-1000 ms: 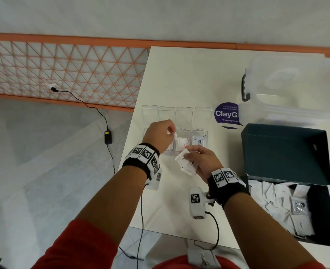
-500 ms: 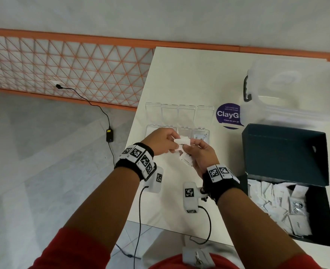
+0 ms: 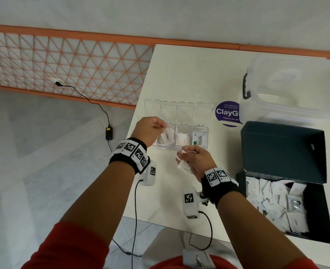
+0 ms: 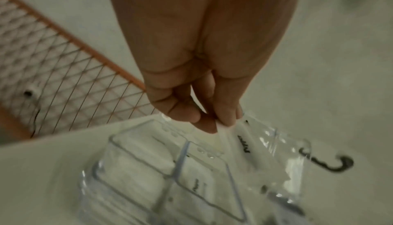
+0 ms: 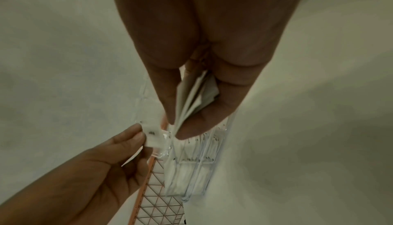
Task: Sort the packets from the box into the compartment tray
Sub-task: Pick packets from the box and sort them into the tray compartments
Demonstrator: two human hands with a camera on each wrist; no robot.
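Note:
A clear compartment tray (image 3: 206,141) lies on the white table with its lid flaps open behind it. My left hand (image 3: 150,130) pinches one white packet (image 3: 166,135) over the tray's left part; the same packet (image 4: 240,138) hangs from thumb and finger in the left wrist view, just above a compartment. My right hand (image 3: 195,159) sits in front of the tray and grips a small stack of white packets (image 3: 183,165), fanned between thumb and fingers (image 5: 197,92). A Stevia packet (image 3: 198,139) fills the tray's right compartment. The dark box (image 3: 315,222) at right holds several packets.
A large clear lidded bin (image 3: 292,88) stands at the back right, with a round purple sticker (image 3: 227,113) beside it. The box's raised lid (image 3: 282,150) stands right of my right hand. The table's left edge (image 3: 138,121) runs close to the tray.
My left hand took one packet from the stack in my right hand and carried it left and away to the tray. My right hand stayed in front of the tray with the rest.

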